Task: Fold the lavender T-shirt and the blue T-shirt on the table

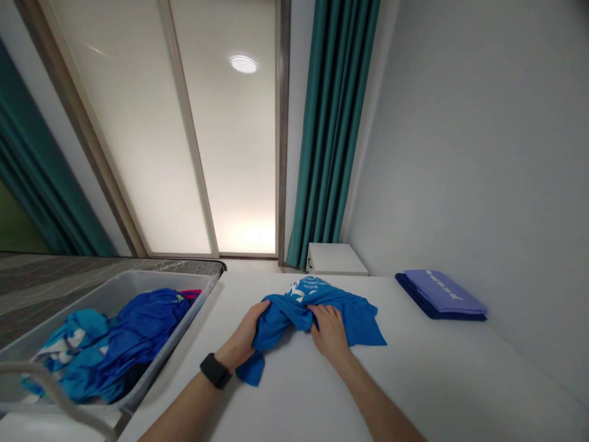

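The blue garment [285, 314] lies crumpled on the smooth white worktop [294, 402], its printed patch at twelve o'clock. The left hand [242, 337] has its fingers clamped on the bunched edge at nine o'clock; the right hand [330, 334] lays its fingers close together over the folds, though whether they pinch is unclear. This two-sided hold probably steadies limp, slippery-looking fabric. At three o'clock, flat rectangular folded clothes [442, 294] suit stacking; at nine, the plastic bin's [178, 334] walls contain loose, rumpled clothes [142, 325].
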Demonstrator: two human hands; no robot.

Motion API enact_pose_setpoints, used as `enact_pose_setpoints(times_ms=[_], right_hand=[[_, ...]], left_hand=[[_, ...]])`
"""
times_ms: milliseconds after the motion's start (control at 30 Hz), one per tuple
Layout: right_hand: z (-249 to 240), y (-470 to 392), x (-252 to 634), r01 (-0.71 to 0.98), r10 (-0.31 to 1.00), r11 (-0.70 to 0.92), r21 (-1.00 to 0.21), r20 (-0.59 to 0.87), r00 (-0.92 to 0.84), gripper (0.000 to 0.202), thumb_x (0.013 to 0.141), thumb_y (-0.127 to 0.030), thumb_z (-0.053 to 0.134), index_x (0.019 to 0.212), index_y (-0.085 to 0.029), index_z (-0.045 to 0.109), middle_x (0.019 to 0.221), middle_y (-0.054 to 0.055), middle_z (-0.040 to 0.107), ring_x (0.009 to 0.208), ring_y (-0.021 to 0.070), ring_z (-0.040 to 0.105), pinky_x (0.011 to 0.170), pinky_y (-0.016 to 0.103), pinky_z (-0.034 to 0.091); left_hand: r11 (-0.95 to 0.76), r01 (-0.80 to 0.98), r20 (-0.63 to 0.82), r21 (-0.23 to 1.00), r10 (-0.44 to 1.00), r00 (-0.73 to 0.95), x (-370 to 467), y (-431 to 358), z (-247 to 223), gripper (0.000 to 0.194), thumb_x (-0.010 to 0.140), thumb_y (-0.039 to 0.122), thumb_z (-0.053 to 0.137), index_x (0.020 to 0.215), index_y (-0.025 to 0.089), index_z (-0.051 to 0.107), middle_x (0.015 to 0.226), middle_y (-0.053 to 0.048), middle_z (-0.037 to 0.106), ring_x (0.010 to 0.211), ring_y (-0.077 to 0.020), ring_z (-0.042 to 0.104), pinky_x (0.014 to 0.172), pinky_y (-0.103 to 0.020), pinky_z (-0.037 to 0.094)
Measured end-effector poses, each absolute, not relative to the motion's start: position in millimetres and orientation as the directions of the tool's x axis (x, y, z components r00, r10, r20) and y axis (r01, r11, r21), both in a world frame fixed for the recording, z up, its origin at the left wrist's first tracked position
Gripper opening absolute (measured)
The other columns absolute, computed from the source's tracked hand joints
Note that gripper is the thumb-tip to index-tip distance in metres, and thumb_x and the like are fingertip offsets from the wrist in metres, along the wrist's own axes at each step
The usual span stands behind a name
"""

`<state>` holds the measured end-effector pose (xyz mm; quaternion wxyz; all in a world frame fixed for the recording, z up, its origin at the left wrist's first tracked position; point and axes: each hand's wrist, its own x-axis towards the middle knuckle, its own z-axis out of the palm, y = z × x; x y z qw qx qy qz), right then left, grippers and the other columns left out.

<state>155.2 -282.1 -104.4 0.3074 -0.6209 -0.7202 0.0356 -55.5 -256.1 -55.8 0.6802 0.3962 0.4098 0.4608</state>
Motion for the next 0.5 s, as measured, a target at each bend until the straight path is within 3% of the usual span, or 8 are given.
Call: enact_pose_setpoints(times_ms=[67,200,300,400,500], right_hand=[[-99,-278,167,0.765,0.906,0.262,-0.589,0.424,0.016,0.032,0.083,-0.017,0.046,0.106,-0.021,0.068,0.104,0.008,0.07,0.101,0.0266,0.057,0.095,0.042,0.038],[-84,-282,187,0.383,0.88,0.263,-0.886,0.383,0.282,0.028,0.087,-0.033,0.043,0.09,-0.02,0.067,0.089,0.005,0.069,0.087,0.0223,0.06,0.083,0.033,0.044],[-74,-288,197,0.154,0.853,0.25,-0.956,0.293,0.432,0.025,0.083,-0.04,0.049,0.083,-0.021,0.065,0.08,0.001,0.067,0.08,0.02,0.058,0.076,0.03,0.045],[-69,-289,204,0.022,0.892,0.213,-0.977,0.204,0.404,0.026,0.078,-0.047,0.059,0.079,-0.021,0.063,0.074,0.0,0.065,0.074,0.0193,0.057,0.071,0.029,0.046],[-69,-287,211,-0.026,0.926,0.154,-0.988,0.135,0.353,0.033,0.074,-0.054,0.065,0.077,-0.021,0.063,0.065,-0.001,0.063,0.064,0.0187,0.055,0.061,0.029,0.046]], left_hand=[[0.183,-0.195,-0.122,0.964,0.95,0.288,-56,-258,-47,0.03,0.073,0.046,0.067,0.082,0.017,0.065,0.079,-0.003,0.07,0.079,-0.0227,0.064,0.077,-0.034,0.05],[-0.16,0.12,0.133,0.98,0.969,0.207,-63,-250,-44,0.023,0.075,0.041,0.062,0.081,0.019,0.059,0.07,0.003,0.058,0.068,-0.0159,0.053,0.063,-0.025,0.042],[-0.288,0.274,0.212,0.918,0.938,0.274,-72,-243,-45,0.022,0.08,0.041,0.058,0.083,0.019,0.056,0.068,0.004,0.049,0.065,-0.0143,0.047,0.06,-0.024,0.037],[-0.333,0.304,0.184,0.892,0.884,0.429,-78,-245,-41,0.028,0.088,0.044,0.048,0.081,0.018,0.055,0.07,0.003,0.05,0.069,-0.0149,0.047,0.064,-0.025,0.038],[-0.414,0.384,0.169,0.825,0.83,0.531,-81,-250,-33,0.025,0.085,0.043,0.055,0.088,0.019,0.059,0.076,0.002,0.055,0.071,-0.0155,0.05,0.066,-0.026,0.038]])
